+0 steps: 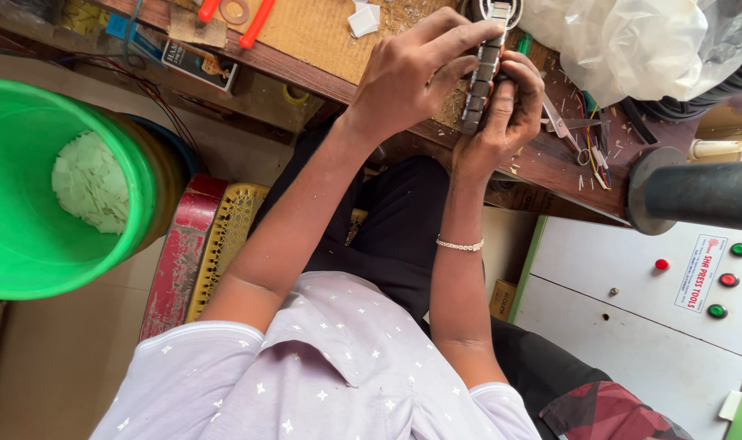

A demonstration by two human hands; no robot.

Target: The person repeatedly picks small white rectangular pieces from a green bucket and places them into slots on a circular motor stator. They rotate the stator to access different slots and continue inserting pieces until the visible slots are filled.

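Grey metal stack of small blocks (481,77), held over the front edge of a wooden workbench (542,159). Long axis running near upright in the head view, tilted slightly, upper end toward a coil-like ring (501,10) at the top of the frame, lower end toward the bench edge.

Left hand (416,69): arched over the stack from the left, fingertips pressed on its upper part, grasping the stack.
Right hand (505,114): cupped against the stack's right side and lower end, fingers curled round it, grasping the same stack. Thin bracelet (460,244) on the right wrist.

Surroundings on the bench: clear plastic bag (631,45) close to the right of the hands; scissors (570,130) and wire scraps just right of the right hand; orange-handled tool (257,20) well apart to the left.

Open room: narrow between bag and hands; wider over the bare bench top to the left of the left hand. Below the bench edge, dark trousers and lap.

Floor level left: green bucket (28,204) holding pale flakes, well apart. Right: white cabinet (631,285) with red and green buttons, dark cylinder (697,191) above it.
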